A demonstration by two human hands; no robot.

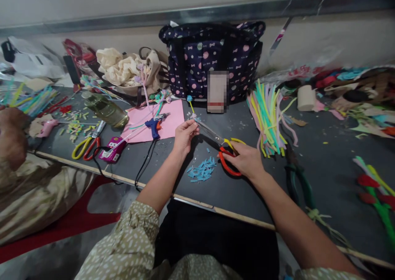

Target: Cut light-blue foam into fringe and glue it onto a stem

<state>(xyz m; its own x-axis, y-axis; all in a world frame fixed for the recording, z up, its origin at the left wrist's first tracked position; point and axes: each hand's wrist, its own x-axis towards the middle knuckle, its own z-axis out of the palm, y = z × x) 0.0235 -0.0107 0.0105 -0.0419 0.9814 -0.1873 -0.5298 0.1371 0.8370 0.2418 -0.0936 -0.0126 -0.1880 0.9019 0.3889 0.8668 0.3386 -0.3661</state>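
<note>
Two hands meet over the dark table point(324, 156). The left hand point(184, 135) pinches a small flower stem point(190, 105) between closed fingertips, the blue bud standing just above them. The right hand point(245, 159) has its fingers through the red and yellow loops of the scissors point(222, 148), curled tight around them; whether the blades are parted at the tip cannot be told, but that tip lies right at the left fingertips.

That closeness is the main risk: a snip taken a little too far in would likely nick the thumb, and a loose pinch could let the stem twist and be cut crooked.

Blue scraps point(202, 171) lie just below the hands and could slide under the wrist. A glue gun point(153, 127) rests on pink paper point(160, 123) to the left, its cord running off the table edge. A straw bundle point(267, 115) lies near the right hand, a spotted bag point(212, 57) stands behind, and another person's arm point(12, 136) is at the far left.
</note>
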